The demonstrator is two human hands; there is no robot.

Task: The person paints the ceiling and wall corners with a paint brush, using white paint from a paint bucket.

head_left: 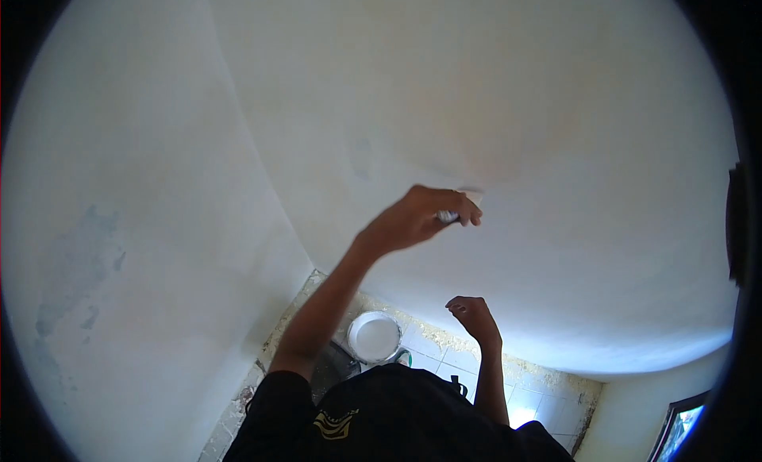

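My left hand (pixel 436 213) is raised in front of the pale wall (pixel 556 105), its fingers closed round the handle of a brush (pixel 473 197). The flat, light-coloured head of the brush sticks out beyond my fingers at the wall surface. Lower and to the right, my right hand (pixel 474 314) hangs in the air with loosely bent fingers and nothing visible in it. Below my left hand, a round bucket (pixel 375 336) of white paint stands on the floor near the foot of the wall.
A second wall (pixel 151 184) meets the first in a corner and bears grey-blue patches (pixel 83 259). White floor tiles (pixel 425 340) run along a rough, flaking wall base. A dark object (pixel 736 224) shows at the right edge, a dark frame (pixel 677 426) at the bottom right.
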